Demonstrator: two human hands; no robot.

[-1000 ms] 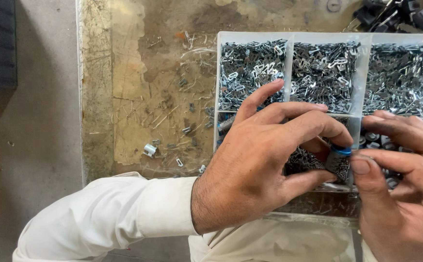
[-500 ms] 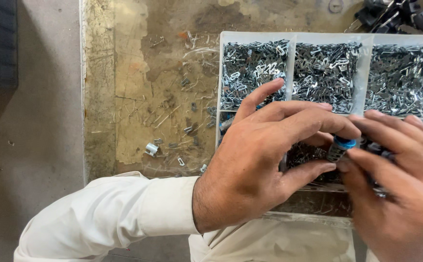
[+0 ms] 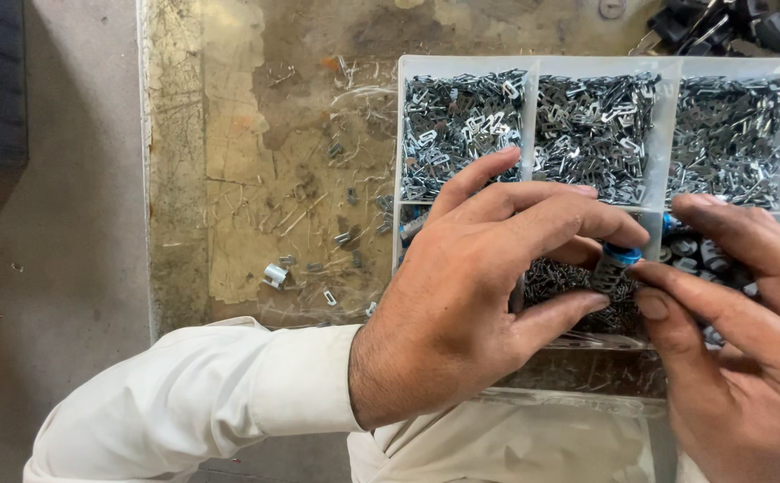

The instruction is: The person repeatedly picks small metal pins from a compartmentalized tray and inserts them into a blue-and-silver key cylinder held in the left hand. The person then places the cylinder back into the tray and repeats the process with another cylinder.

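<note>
Both hands meet over the front row of a clear plastic compartment tray [image 3: 533, 67] sitting at the right side of the surface [image 3: 256, 179]. Left hand [image 3: 488, 295], cream sleeve [image 3: 202, 402] on the forearm, is curled with fingers and thumb closing toward a small blue-capped metal part [image 3: 620, 261]. Right hand [image 3: 738, 340] comes in from the right edge, index finger and thumb tip touching the same part from the other side. So the part is pinched between the fingertips of both hands, just above the tray's front middle compartment. Back row of the tray holds three compartments packed with small silver metal clips [image 3: 595, 125]. Front right compartment shows more blue-capped pieces [image 3: 689, 246], partly hidden by the right hand. Loose clips and a small silver bracket [image 3: 274, 275] lie scattered on the worn, scuffed surface left of the tray. Black parts [image 3: 729, 27] sit at the far right corner. Grey floor [image 3: 50, 268] shows beyond the surface's left edge.
</note>
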